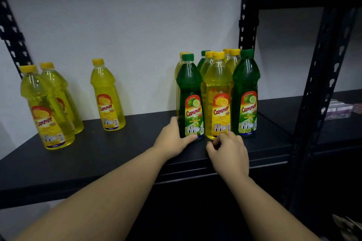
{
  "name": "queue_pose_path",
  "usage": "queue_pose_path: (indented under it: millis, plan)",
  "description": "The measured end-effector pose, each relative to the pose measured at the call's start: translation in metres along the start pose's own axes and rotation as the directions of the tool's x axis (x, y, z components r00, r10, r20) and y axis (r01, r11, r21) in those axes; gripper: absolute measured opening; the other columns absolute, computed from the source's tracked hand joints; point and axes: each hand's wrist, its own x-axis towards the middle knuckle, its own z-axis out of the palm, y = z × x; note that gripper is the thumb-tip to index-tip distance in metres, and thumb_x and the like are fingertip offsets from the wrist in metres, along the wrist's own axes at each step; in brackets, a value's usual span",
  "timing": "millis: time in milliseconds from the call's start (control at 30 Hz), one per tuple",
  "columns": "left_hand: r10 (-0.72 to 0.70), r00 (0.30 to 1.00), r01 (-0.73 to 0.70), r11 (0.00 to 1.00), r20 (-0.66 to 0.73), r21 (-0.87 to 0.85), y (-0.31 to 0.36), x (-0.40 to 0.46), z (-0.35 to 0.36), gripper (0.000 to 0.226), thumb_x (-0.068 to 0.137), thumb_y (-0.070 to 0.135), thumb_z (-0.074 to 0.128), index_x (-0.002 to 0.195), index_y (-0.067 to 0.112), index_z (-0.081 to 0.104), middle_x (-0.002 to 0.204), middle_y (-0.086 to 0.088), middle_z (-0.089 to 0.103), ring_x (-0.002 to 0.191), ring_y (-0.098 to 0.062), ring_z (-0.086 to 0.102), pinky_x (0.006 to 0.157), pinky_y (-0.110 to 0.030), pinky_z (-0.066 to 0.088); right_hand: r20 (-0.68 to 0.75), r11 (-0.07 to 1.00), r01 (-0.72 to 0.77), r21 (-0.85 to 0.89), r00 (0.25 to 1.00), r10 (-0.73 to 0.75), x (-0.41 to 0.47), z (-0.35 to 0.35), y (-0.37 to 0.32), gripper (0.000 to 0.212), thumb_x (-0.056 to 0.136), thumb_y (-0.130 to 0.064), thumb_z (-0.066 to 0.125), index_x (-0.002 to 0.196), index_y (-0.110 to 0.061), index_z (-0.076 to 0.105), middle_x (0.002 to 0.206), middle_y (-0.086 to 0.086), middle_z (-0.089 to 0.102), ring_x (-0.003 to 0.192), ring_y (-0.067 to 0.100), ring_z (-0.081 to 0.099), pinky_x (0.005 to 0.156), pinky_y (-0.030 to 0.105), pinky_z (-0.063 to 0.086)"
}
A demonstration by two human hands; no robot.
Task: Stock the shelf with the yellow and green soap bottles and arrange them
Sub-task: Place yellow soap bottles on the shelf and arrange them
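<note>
A cluster of yellow and green soap bottles stands at the right end of the black shelf (121,150). In its front row are a green bottle (190,92), a yellow bottle (218,92) and a second green bottle (245,88). My left hand (172,139) grips the base of the left green bottle, thumb across its front. My right hand (229,150) hovers with curled fingers just in front of the yellow bottle's base, holding nothing. A lone yellow bottle (107,96) stands mid-shelf. Two more yellow bottles (46,107) stand at the far left.
Black perforated uprights (247,11) frame the shelf. A neighbouring rack (321,76) on the right holds small boxes (338,109) on its shelf. A white wall lies behind. The shelf's front edge runs under my forearms.
</note>
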Motion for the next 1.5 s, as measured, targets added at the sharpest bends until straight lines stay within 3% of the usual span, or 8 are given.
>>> queue_pose_path:
  millis: [200, 400, 600, 800, 1133, 1500]
  plan:
    - [-0.03, 0.999, 0.033, 0.996, -0.042, 0.077, -0.004, 0.004, 0.005, 0.079, 0.088, 0.048, 0.078, 0.146, 0.016, 0.036, 0.142, -0.005, 0.06, 0.126, -0.023, 0.06, 0.098, -0.043, 0.054, -0.121, 0.996, 0.081, -0.021, 0.989, -0.083, -0.007, 0.012, 0.009, 0.025, 0.089, -0.045, 0.066, 0.081, -0.022, 0.071, 0.085, -0.006, 0.058, 0.086, 0.017, 0.047, 0.077, 0.036, 0.043]
    - [-0.062, 0.998, 0.063, 0.995, -0.02, 0.08, -0.024, 0.005, -0.014, 0.08, 0.088, 0.048, 0.078, 0.148, 0.018, 0.034, 0.144, -0.004, 0.06, 0.126, -0.022, 0.061, 0.1, -0.046, 0.054, 0.01, 0.991, 0.077, -0.107, 0.997, -0.076, -0.008, 0.008, -0.002, 0.037, 0.088, -0.064, 0.058, 0.099, -0.033, 0.074, 0.101, -0.009, 0.061, 0.101, 0.018, 0.05, 0.086, 0.038, 0.04]
    - [-0.12, 0.991, 0.124, 0.988, -0.05, 0.09, -0.046, 0.011, -0.037, 0.081, 0.089, 0.045, 0.078, 0.151, 0.016, 0.034, 0.148, -0.006, 0.057, 0.13, -0.025, 0.059, 0.104, -0.043, 0.05, 0.137, 0.98, 0.153, -0.124, 0.981, -0.136, -0.022, 0.01, -0.023, 0.062, 0.086, -0.083, 0.04, 0.12, -0.041, 0.071, 0.126, -0.017, 0.06, 0.122, 0.012, 0.047, 0.108, 0.041, 0.029]
    - [-0.154, 0.982, 0.162, 0.985, -0.107, 0.068, -0.065, 0.024, -0.043, 0.082, 0.091, 0.045, 0.076, 0.157, 0.018, 0.034, 0.151, -0.007, 0.053, 0.135, -0.027, 0.054, 0.108, -0.041, 0.045, 0.166, 0.97, 0.212, -0.119, 0.967, -0.191, -0.027, 0.008, -0.024, 0.082, 0.08, -0.093, 0.025, 0.127, -0.042, 0.069, 0.138, -0.015, 0.059, 0.132, 0.012, 0.046, 0.112, 0.045, 0.026]
    - [-0.24, 0.957, 0.242, 0.97, -0.161, -0.009, -0.078, 0.055, -0.038, 0.066, 0.09, 0.044, 0.077, 0.146, 0.018, 0.052, 0.142, -0.002, 0.063, 0.13, -0.022, 0.059, 0.107, -0.039, 0.047, 0.164, 0.969, 0.218, -0.119, 0.967, -0.197, -0.029, 0.01, -0.024, 0.08, 0.081, -0.093, 0.026, 0.13, -0.044, 0.066, 0.14, -0.016, 0.056, 0.132, 0.01, 0.044, 0.114, 0.043, 0.022]
    - [-0.257, 0.948, 0.254, 0.966, -0.191, -0.036, -0.081, 0.072, -0.035, 0.069, 0.089, 0.042, 0.079, 0.146, 0.015, 0.051, 0.142, -0.003, 0.063, 0.13, -0.023, 0.059, 0.106, -0.038, 0.046, 0.132, 0.975, 0.181, -0.13, 0.978, -0.164, -0.027, 0.015, -0.028, 0.077, 0.079, -0.093, 0.029, 0.125, -0.045, 0.068, 0.135, -0.016, 0.058, 0.128, 0.012, 0.047, 0.112, 0.043, 0.025]
